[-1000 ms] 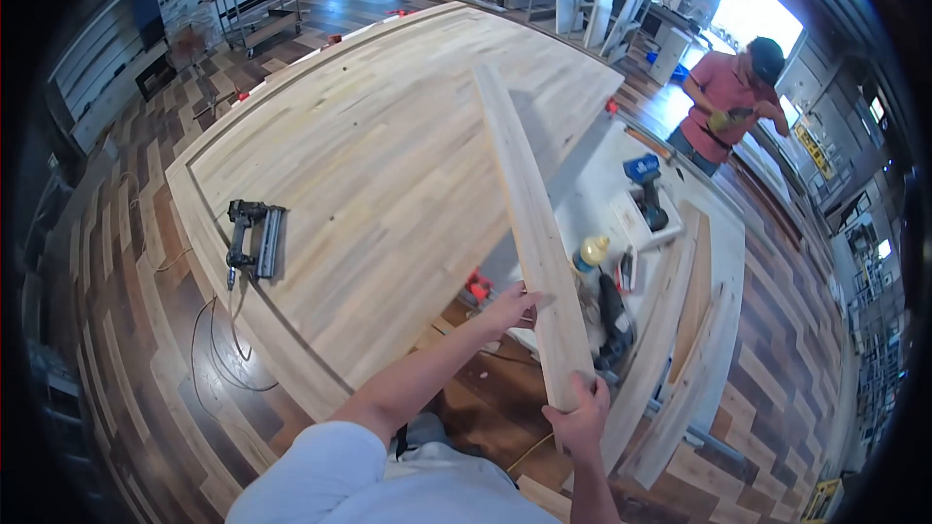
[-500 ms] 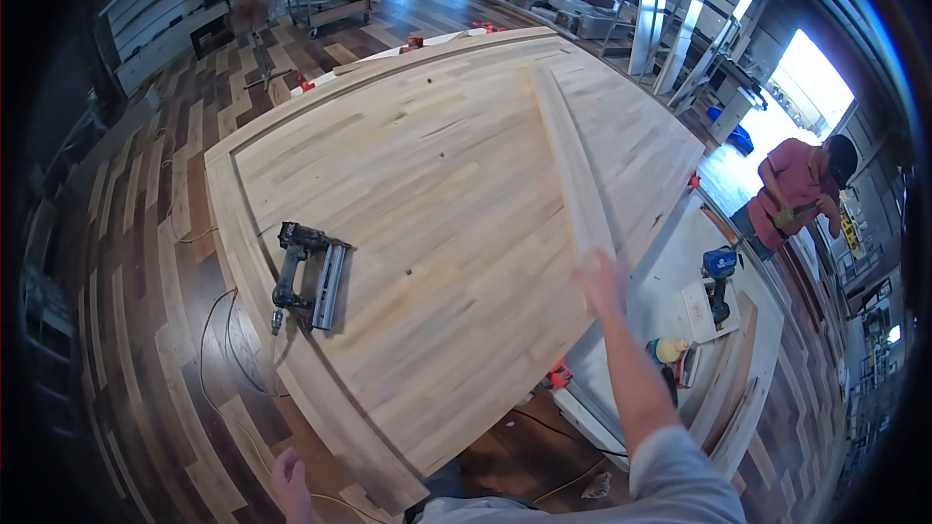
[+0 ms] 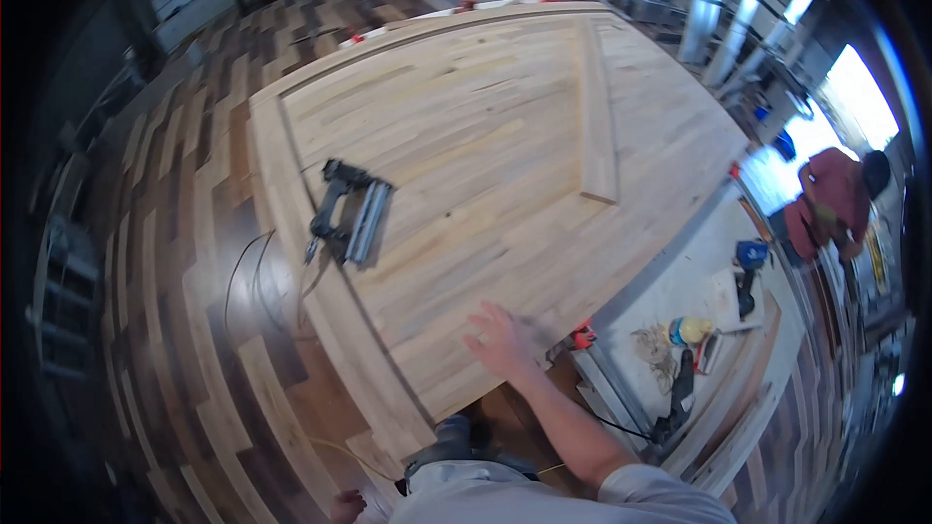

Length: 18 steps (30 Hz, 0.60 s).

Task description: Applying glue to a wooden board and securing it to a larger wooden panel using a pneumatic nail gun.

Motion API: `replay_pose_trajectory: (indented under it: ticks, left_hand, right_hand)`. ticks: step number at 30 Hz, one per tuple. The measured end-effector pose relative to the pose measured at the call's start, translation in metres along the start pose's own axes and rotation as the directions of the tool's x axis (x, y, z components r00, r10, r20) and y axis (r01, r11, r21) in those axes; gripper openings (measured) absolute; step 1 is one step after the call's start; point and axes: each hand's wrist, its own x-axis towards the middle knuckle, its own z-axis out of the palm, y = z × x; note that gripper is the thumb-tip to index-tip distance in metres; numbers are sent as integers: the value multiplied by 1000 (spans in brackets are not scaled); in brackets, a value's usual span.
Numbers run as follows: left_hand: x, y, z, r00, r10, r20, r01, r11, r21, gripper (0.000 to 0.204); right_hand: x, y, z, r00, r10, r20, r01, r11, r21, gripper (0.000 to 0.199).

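My right hand [image 3: 503, 342] is open, fingers spread, over the near edge of a large pale wooden panel [image 3: 505, 262]; I cannot tell whether it touches the wood. Low beside my body is my left hand [image 3: 348, 507], small and blurred, its fingers hard to make out. A loose wooden board [image 3: 596, 126] lies on the panel toward the right, beyond my right hand. On the panel's left side rests a black nail gun [image 3: 349, 213], partly over the raised wooden border strip [image 3: 320, 267].
Right of the panel, a white work surface [image 3: 670, 277] carries a blue-and-black cordless drill [image 3: 749, 277], a yellowish bottle [image 3: 689, 331] and wood strips. Red clamps [image 3: 582, 335] grip the edges. A person in a red shirt [image 3: 837, 199] stands at right. A hose [image 3: 233, 277] trails on the floor.
My right hand has let go of the loose board and come back toward me, to the panel's near edge. My left hand has dropped lower. The view has shifted.
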Motion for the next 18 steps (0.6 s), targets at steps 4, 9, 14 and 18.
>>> replay_pose_trajectory:
  ticks: [4,9,14,18]
  left_hand:
    - [-45,-24,-6,988,50,-148,-37,996,83,45]
    - [-61,-25,-38,997,-72,-12,72,994,81,44]
    - [-32,28,-69,988,134,-80,-131,990,49,40]
    - [-3,58,-121,978,189,-88,-193,981,-31,42]
  right_hand:
    - [-64,-44,18,998,-26,65,14,984,180,35]
    - [-103,-100,31,987,-88,134,53,968,245,32]
    - [-82,-131,73,977,-121,175,85,976,200,32]
    - [-23,-176,121,978,-181,100,173,981,85,34]
